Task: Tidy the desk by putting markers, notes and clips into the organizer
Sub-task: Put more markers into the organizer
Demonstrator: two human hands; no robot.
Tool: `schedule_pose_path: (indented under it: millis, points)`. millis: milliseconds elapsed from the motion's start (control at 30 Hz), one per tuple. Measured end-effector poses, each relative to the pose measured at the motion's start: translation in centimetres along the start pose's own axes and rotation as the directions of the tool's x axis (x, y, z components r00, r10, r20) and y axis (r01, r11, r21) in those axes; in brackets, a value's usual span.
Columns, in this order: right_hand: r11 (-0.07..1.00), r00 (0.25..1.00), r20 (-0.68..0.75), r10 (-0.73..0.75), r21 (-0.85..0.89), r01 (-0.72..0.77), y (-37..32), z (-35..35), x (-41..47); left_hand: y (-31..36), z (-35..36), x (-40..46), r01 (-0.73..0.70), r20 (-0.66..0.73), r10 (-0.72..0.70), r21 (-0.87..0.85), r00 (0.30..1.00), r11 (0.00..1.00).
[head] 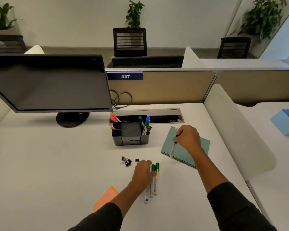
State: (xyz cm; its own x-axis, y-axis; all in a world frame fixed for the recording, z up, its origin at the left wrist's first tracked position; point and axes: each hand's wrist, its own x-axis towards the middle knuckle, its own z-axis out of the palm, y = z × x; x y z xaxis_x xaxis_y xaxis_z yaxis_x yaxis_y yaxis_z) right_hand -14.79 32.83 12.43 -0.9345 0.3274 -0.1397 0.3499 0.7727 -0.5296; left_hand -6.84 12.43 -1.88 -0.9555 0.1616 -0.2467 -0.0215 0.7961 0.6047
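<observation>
The right hand holds a black-capped marker in a pinching grip above the teal notebook, long axis running toward the near edge of the surface. The organizer lies to its left and a little farther back, nearer this hand than the other. The left hand rests its fingers on three markers lying lengthwise, near the clips; whether it grips them, I cannot tell. Orange notes lie by the near edge.
</observation>
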Motion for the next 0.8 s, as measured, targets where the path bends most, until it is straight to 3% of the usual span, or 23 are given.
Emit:
schedule_pose_path:
  millis: [200,333,467,800]
  points:
    - [0.943,0.941,-0.288,-0.176,0.225,0.245,-4.1,-2.3,0.4,0.8,0.3,0.2,-0.014,-0.012,0.015,0.093,1.000,0.996]
    - [0.859,0.884,-0.379,-0.273,0.317,0.402,-6.7,-1.5,0.3,1.3,0.2,0.3,0.002,-0.010,-0.001,0.129,1.000,0.992]
    - [0.828,0.877,-0.345,-0.334,0.337,0.448,-8.8,0.2,0.6,1.7,0.1,0.3,0.008,-0.008,-0.007,0.146,1.000,0.989]
    - [0.904,0.925,-0.150,-0.348,0.206,0.374,-10.1,5.4,2.2,2.2,-0.2,0.1,0.015,0.044,-0.021,0.127,0.999,0.992]
